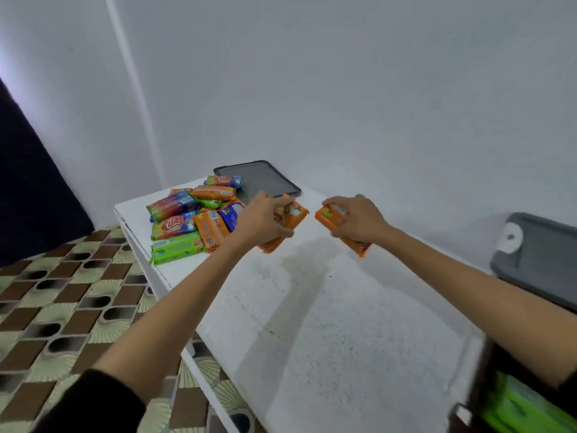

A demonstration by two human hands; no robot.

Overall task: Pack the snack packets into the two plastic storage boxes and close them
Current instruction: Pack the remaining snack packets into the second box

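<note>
The left hand (262, 220) curls round the left packet (295, 214), fingers wrapped over its top. The right hand (359, 220) grips the right packet (327, 216) the same way. Both packets are orange and held just above the table (327, 323), near each other but apart. They look light, with thin glossy wrap that could slip. The contents probably crack if squeezed, so a gentle hold across the middle suits them better than a pinch at the sealed ends. Left of the hands lies the pile (187, 220) of unpacked packets, with a dark lid (268, 178) flat on its far side. Past the table's right edge sits a grey lid (543, 260). At near right is a green shape (518, 407), too blurred to name.
</note>
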